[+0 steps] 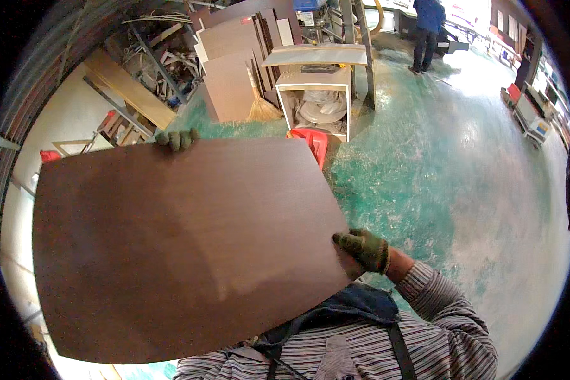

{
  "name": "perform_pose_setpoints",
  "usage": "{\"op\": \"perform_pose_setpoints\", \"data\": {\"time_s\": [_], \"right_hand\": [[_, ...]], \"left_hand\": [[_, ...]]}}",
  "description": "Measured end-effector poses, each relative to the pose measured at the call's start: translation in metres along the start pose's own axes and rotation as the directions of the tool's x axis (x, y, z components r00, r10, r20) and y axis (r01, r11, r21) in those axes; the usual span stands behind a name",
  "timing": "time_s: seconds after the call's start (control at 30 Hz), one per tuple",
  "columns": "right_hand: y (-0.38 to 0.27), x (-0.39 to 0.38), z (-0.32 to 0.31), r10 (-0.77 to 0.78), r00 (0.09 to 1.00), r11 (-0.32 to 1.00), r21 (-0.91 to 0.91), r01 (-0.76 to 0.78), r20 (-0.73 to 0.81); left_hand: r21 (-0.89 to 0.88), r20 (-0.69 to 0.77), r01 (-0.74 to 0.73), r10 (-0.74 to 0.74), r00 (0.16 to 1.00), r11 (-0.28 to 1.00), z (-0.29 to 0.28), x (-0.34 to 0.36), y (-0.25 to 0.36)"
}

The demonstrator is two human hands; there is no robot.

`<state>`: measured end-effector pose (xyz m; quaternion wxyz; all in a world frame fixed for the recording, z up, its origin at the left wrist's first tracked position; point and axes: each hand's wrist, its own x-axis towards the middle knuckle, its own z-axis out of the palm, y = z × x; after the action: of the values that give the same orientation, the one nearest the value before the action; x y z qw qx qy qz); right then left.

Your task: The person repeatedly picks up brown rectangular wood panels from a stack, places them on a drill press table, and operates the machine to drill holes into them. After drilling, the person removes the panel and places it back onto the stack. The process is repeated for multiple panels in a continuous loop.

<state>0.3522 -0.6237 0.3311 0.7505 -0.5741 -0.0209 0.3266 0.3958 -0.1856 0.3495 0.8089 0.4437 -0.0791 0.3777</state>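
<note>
One dark brown wood-grain panel (183,247) is held across the left and centre of the view. Its far edge is gripped by the gloved left hand (178,139), fingers curled over, thumb hidden. Beyond, brown boards (230,79), a straw broom (263,106) and an open-fronted cabinet (348,104) are seen. The panel's near right corner is clasped by the gloved right hand (365,249), thumb on top.

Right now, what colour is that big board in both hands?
The big board is dark brown; it shows best in the head view.
</note>
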Motion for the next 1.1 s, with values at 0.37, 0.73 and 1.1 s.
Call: {"op": "perform_pose_setpoints", "data": {"time_s": [0.37,0.73,1.1], "right_hand": [[0.02,0.028,0.029,-0.267,0.886,0.941,0.097,0.325,-0.38],[-0.034,0.025,0.074,-0.728,0.682,0.663,-0.328,0.673,-0.073],[-0.08,0.001,0.089,-0.466,0.881,0.799,-0.389,0.459,0.083]], "left_hand": [[0.574,0.175,-0.419,0.395,0.902,0.704,0.004,-0.043,0.064],[0.666,0.094,-0.416,0.483,0.87,0.62,-0.113,-0.032,0.001],[-0.263,-0.17,0.043,-0.09,0.981,0.964,-0.098,-0.063,0.02]]}}
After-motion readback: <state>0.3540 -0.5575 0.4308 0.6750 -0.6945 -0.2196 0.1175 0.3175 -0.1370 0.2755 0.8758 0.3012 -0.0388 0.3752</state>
